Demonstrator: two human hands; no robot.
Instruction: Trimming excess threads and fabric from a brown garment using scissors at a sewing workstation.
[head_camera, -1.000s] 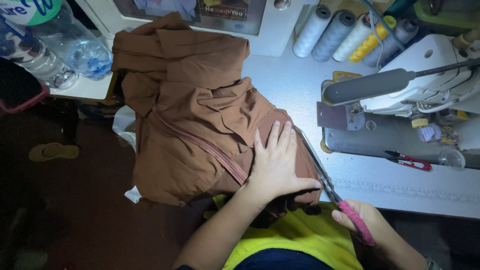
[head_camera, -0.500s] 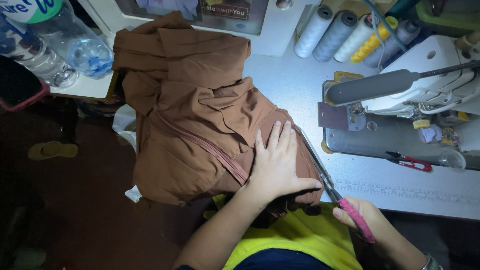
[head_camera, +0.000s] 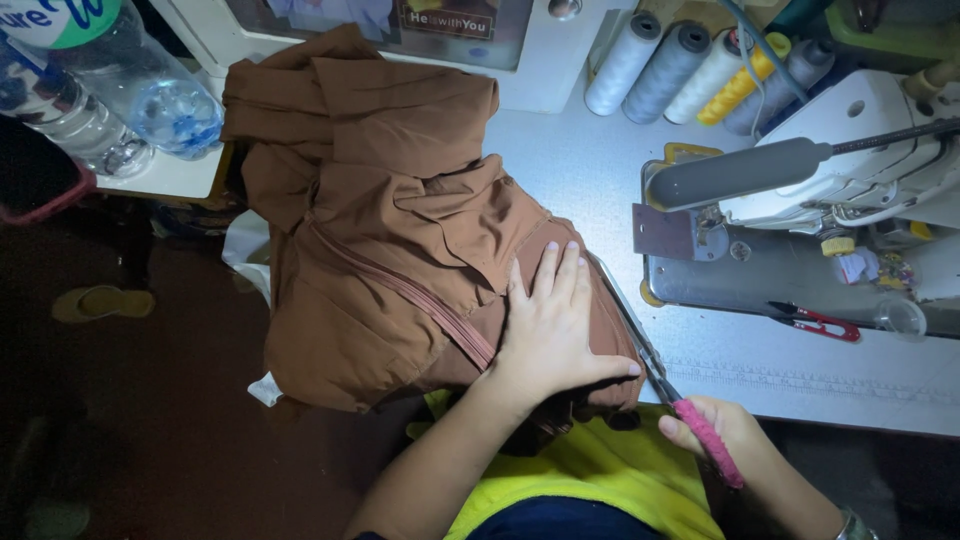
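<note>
Pressed flat, fingers spread, the left hand (head_camera: 556, 325) holds nothing; I see it lying palm-down on the brown garment (head_camera: 400, 240) near the table's front edge. That garment is the largest thing in my view: a heap of brown fabric piled across the left part of the pale sewing table (head_camera: 590, 170), with one side spilling over the edge toward the dark floor and a zipper line (head_camera: 420, 300) running diagonally through it just left of the hand. To the right stands the white sewing machine (head_camera: 850, 170), well apart from the cloth, its metal bed facing the person. Behind it, a row of thread cones (head_camera: 690, 70) in white, grey and yellow lines the back of the table. Clear plastic bottles (head_camera: 120, 110) lie at the upper left. The right hand (head_camera: 715, 430) is clenched around the pink handles of a pair of scissors (head_camera: 665, 375), whose long blades run along the garment's right edge, touching the fabric just beside the left thumb. Small red-handled snips (head_camera: 815, 322) rest on the machine bed.
</note>
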